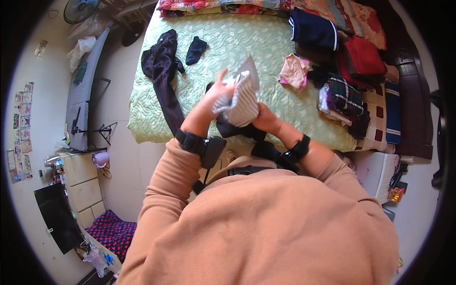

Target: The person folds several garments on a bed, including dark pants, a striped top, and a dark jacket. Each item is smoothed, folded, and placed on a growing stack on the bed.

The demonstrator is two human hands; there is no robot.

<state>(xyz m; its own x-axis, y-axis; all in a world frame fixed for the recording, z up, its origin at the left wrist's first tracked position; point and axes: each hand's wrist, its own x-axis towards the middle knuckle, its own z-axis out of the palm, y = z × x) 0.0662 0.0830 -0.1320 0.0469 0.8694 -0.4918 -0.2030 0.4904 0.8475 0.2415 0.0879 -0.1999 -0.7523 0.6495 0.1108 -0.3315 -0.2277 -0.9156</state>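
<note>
A grey-and-white striped cloth is held up between my two hands over a bed with a light green quilted cover. My left hand lies along the cloth's left side, its thumb raised; blur hides how firmly it grips. My right hand closes on the cloth's lower right edge. Below the cloth lies a black garment, partly hidden. To the left are a long dark garment and a small black cloth item. A small pale pink folded cloth rests to the right.
Folded clothes stand on the bed's right side: a navy garment, a red one and a plaid one. A floral quilt lies along the far edge. Left of the bed are a grey folding bed and a purple kettle.
</note>
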